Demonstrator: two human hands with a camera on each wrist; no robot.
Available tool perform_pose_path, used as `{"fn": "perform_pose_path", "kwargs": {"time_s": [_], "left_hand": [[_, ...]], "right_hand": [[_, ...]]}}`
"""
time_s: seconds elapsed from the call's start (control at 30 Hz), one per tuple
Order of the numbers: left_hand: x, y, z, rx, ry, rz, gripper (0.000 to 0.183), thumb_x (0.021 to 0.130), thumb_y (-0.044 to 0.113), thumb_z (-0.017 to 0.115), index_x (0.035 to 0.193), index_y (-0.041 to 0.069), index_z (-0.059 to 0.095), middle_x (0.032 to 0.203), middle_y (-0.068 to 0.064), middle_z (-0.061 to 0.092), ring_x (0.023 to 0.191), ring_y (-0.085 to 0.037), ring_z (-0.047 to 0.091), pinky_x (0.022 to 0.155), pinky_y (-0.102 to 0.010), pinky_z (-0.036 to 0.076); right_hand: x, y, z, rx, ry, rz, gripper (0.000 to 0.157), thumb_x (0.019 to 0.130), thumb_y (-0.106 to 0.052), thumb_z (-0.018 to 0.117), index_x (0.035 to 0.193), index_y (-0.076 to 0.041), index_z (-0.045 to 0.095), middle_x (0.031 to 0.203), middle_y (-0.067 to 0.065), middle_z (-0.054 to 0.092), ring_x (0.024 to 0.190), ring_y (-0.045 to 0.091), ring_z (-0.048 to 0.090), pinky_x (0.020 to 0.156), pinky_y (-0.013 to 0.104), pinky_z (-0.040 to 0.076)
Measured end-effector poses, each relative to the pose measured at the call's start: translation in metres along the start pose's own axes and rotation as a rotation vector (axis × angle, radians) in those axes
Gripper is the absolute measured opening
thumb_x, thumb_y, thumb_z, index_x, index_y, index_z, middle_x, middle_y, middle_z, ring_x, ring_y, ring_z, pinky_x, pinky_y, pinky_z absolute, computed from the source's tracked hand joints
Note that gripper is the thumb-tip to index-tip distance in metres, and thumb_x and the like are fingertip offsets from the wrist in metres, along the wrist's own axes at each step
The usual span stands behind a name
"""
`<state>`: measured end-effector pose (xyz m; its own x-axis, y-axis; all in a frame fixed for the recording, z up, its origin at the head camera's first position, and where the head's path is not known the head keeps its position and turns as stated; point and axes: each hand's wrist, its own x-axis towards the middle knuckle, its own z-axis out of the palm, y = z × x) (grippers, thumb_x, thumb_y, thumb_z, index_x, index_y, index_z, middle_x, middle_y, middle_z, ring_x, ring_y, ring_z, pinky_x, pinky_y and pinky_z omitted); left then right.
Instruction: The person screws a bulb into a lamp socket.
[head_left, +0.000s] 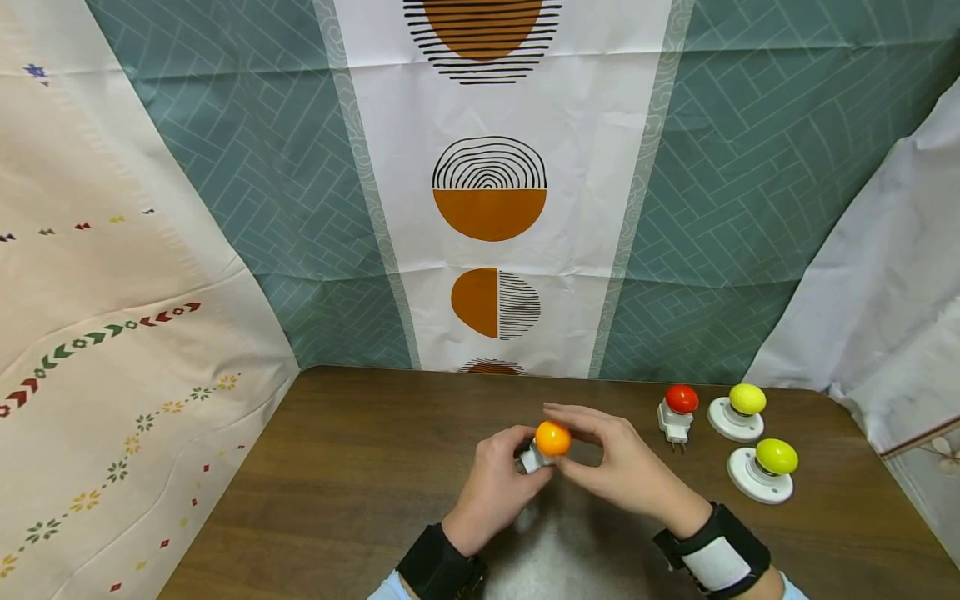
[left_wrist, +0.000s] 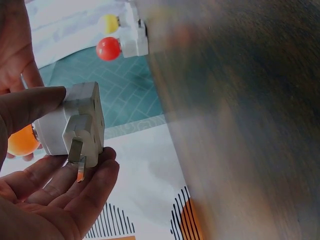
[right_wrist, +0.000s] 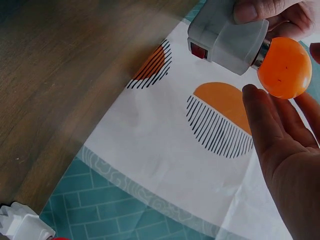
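Note:
My left hand (head_left: 498,467) grips a white plug-in lamp socket (left_wrist: 80,120), thumb on one side and fingers on the other. Metal prongs (left_wrist: 76,150) stick out of its plug end, and a small red switch (right_wrist: 198,50) shows on its housing. An orange bulb (head_left: 552,438) sits in the socket, with a strip of its metal base (right_wrist: 262,54) visible. Around the bulb is my right hand (head_left: 611,458), its fingers (right_wrist: 265,120) fairly straight and spread close to the glass. Whether each fingertip touches the bulb is hard to tell.
On the brown wooden table (head_left: 360,467), a red bulb (head_left: 682,398) in a white plug-in socket (head_left: 675,423) lies at the right. Beside it are two yellow bulbs (head_left: 747,398) on round white bases (head_left: 759,477). Patterned cloth (head_left: 487,108) hangs behind the table.

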<state>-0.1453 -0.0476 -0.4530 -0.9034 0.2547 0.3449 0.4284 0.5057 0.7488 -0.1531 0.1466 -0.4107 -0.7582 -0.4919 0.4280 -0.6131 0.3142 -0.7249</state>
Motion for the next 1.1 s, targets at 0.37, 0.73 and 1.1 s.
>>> {"fn": "perform_pose_path", "kwargs": {"time_s": [0.37,0.73,1.1], "left_hand": [[-0.0002,-0.0002,0.0,-0.004,-0.003,-0.002,0.032,0.078,0.025,0.073,0.108,0.021,0.061,0.098,0.013,0.059,0.081,-0.004,0.055,0.069,-0.027,0.048],[-0.001,0.001,-0.0006,-0.009,-0.003,-0.002,0.032,0.079,0.024,0.072,0.108,0.021,0.061,0.098,0.013,0.059,0.082,-0.003,0.055,0.07,-0.024,0.047],[0.0009,-0.0015,0.001,-0.014,0.022,0.03,0.029,0.079,0.026,0.072,0.105,0.021,0.062,0.095,0.013,0.06,0.079,-0.004,0.056,0.069,-0.028,0.049]], "right_hand": [[0.0005,0.0016,0.0009,0.044,0.04,0.029,0.044,0.078,-0.015,0.074,0.12,-0.022,0.061,0.122,-0.006,0.056,0.105,0.012,0.056,0.081,0.033,0.047],[-0.0006,0.0008,0.0039,0.031,0.125,0.06,0.039,0.075,-0.018,0.077,0.112,-0.018,0.065,0.112,-0.003,0.062,0.095,0.011,0.06,0.076,0.033,0.049],[0.0017,-0.0029,0.0033,-0.031,0.176,0.114,0.047,0.071,-0.037,0.078,0.114,-0.028,0.062,0.112,-0.011,0.06,0.091,0.008,0.06,0.075,0.028,0.049]]}}
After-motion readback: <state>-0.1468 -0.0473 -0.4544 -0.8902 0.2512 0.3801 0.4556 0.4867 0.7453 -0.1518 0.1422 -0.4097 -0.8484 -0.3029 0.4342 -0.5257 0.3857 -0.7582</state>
